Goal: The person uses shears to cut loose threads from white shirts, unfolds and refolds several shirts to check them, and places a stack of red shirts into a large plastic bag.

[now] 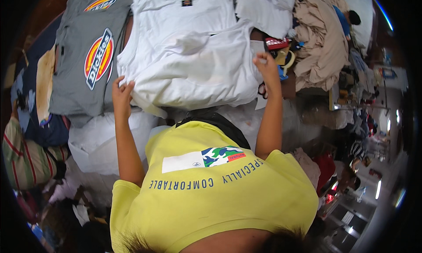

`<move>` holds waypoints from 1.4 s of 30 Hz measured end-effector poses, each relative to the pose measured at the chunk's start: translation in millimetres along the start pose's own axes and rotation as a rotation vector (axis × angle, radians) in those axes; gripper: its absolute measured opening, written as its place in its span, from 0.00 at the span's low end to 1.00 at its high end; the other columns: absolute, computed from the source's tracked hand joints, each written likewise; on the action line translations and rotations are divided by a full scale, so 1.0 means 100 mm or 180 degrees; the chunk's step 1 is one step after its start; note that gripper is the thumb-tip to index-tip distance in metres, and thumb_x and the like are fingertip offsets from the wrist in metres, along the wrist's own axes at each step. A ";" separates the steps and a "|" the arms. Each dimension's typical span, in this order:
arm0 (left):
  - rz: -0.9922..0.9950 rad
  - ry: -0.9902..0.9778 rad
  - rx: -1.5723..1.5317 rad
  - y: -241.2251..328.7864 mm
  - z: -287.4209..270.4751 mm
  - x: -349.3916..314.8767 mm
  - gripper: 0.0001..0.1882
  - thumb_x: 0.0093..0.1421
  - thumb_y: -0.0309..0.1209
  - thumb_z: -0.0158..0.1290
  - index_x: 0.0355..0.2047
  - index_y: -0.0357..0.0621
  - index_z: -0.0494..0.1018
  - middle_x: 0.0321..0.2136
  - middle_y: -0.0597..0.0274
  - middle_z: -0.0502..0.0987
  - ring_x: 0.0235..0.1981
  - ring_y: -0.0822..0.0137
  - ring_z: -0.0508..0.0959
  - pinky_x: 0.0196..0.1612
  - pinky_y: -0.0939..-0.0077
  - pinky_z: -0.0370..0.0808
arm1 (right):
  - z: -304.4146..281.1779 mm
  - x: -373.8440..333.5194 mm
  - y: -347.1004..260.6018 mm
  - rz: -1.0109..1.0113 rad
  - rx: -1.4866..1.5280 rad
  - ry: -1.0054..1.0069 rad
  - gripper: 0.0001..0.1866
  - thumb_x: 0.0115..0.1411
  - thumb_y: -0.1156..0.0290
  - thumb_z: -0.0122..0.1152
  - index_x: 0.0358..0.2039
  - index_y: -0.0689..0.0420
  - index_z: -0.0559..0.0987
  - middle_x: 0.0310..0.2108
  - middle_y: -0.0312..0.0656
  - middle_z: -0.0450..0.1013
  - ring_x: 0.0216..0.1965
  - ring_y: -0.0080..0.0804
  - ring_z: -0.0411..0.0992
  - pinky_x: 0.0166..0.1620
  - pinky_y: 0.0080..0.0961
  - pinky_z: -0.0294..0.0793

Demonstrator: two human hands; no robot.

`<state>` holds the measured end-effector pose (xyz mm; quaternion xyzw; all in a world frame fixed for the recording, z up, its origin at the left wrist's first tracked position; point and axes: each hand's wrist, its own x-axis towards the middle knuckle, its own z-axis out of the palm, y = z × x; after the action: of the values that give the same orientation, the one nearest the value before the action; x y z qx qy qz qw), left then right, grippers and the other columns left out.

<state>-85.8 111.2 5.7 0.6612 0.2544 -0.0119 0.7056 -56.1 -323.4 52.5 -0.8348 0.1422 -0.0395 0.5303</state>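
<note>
A white sleeveless shirt [206,73] lies loosely in front of me, wrinkled, with its near edge sagging toward my body. Beneath and beyond it, another white shirt [176,11] shows its neckline and small dark neck labels. At the left side of the near shirt, my left hand [122,94] is beside the cloth edge, thumb and fingers apart. My right hand [267,67] is raised at the opposite side edge, fingers bent but apart from the thumb. Neither hand visibly grips the cloth, though the fingertips are close to it.
Grey shirts with a colourful printed emblem [88,64] are stacked at left. More white cloth [266,9] and a beige fabric heap [321,42] sit at right, near a tape roll [288,62]. White wrapped bundles [105,139] stand below the table edge. Other people work around.
</note>
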 end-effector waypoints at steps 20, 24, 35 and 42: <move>0.1106 -0.1769 -0.0185 1.00 0.16 0.10 0.16 0.56 0.26 0.53 0.45 0.39 0.67 0.36 0.65 0.73 0.33 0.79 0.71 0.35 0.87 0.66 | 0.08 -0.77 1.37 0.0338 -0.0136 0.1253 0.16 0.46 0.69 0.65 0.35 0.63 0.74 0.29 0.41 0.68 0.30 0.28 0.66 0.38 0.22 0.66; 0.1560 -0.1725 -0.0014 1.26 0.05 0.27 0.19 0.55 0.25 0.54 0.47 0.38 0.65 0.37 0.60 0.73 0.34 0.75 0.73 0.39 0.84 0.69 | -0.22 -0.80 0.84 0.0139 0.0152 0.1206 0.13 0.50 0.72 0.62 0.36 0.63 0.73 0.26 0.37 0.71 0.29 0.23 0.67 0.36 0.21 0.66; 0.3000 -0.1765 0.0631 2.47 0.13 0.44 0.28 0.56 0.27 0.54 0.56 0.37 0.58 0.40 0.58 0.74 0.38 0.71 0.75 0.45 0.78 0.71 | -1.12 -0.32 -1.25 -0.1084 0.1185 -0.0384 0.25 0.53 0.74 0.60 0.52 0.55 0.65 0.42 0.38 0.71 0.43 0.27 0.70 0.48 0.23 0.68; 0.2636 -0.1833 0.0032 2.56 0.18 0.69 0.23 0.53 0.24 0.55 0.51 0.36 0.66 0.42 0.56 0.74 0.39 0.71 0.75 0.45 0.81 0.70 | -1.28 0.10 -1.46 -0.1414 0.2144 -0.0409 0.32 0.49 0.81 0.58 0.56 0.62 0.61 0.49 0.48 0.67 0.47 0.34 0.68 0.52 0.29 0.68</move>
<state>71.0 148.5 217.0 0.6800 -0.2344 0.0859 0.6894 -45.4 -380.4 238.0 -0.6256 -0.0960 -0.1452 0.7605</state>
